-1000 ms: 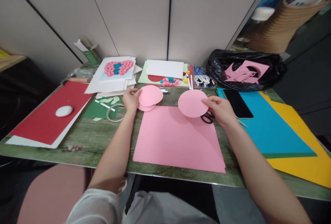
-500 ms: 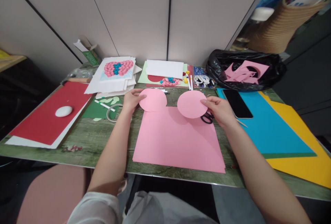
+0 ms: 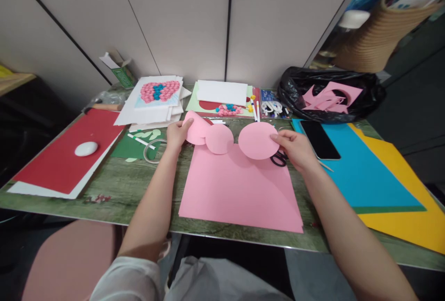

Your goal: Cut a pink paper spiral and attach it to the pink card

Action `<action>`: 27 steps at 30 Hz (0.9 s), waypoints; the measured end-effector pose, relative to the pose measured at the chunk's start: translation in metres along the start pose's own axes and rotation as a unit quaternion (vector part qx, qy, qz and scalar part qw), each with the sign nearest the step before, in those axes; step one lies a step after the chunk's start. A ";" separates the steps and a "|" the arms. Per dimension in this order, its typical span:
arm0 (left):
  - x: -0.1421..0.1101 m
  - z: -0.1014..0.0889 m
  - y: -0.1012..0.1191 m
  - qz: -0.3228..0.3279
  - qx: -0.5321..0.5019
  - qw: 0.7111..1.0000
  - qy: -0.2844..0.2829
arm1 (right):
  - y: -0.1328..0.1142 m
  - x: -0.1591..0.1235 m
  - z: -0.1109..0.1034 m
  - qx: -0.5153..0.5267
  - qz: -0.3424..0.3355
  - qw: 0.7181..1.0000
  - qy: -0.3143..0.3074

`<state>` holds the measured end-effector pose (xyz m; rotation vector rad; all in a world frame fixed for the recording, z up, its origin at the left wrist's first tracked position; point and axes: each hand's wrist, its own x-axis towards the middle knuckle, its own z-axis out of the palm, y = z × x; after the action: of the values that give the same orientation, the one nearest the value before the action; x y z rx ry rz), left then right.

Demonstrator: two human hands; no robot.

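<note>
We hold pink circles (image 3: 258, 141) up around the far edge of the pink sheets (image 3: 239, 190).
Our right hand (image 3: 294, 147) pinches one by its rim, likely to keep it flat; our left hand (image 3: 176, 133) grips a curled piece (image 3: 197, 129), overlapped by a middle circle (image 3: 219, 139) whose support we cannot tell. Scissors (image 3: 279, 159) lie partly hidden near our right fingers, perhaps for easy reach; scraps (image 3: 333, 97) fill the black bag (image 3: 373, 95).

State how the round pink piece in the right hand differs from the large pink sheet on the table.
The round pink piece has a curved outline; the large pink sheet has straight edges and corners. The round piece is smaller than the sheet. The right hand pinches the round piece near its edge; the sheet lies on the table. Both are pink.
</note>
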<state>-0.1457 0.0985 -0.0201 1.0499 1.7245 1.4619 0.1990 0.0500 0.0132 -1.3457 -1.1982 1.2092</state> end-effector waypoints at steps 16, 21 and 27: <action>-0.031 0.015 0.027 -0.080 -0.265 0.925 -0.258 | 0.009 -0.016 0.031 -0.060 -0.007 0.992 -0.107; -0.056 0.028 0.037 -0.064 -0.256 0.906 -0.330 | 0.013 -0.016 0.036 -0.095 -0.058 0.992 -0.066; -0.083 0.038 0.044 -0.015 -0.152 0.900 -0.408 | -0.003 -0.022 0.032 -0.092 -0.149 0.984 -0.039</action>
<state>-0.0654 0.0464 0.0140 1.2124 0.8762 0.9933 0.1664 0.0292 0.0153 -1.2054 -1.5373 0.9626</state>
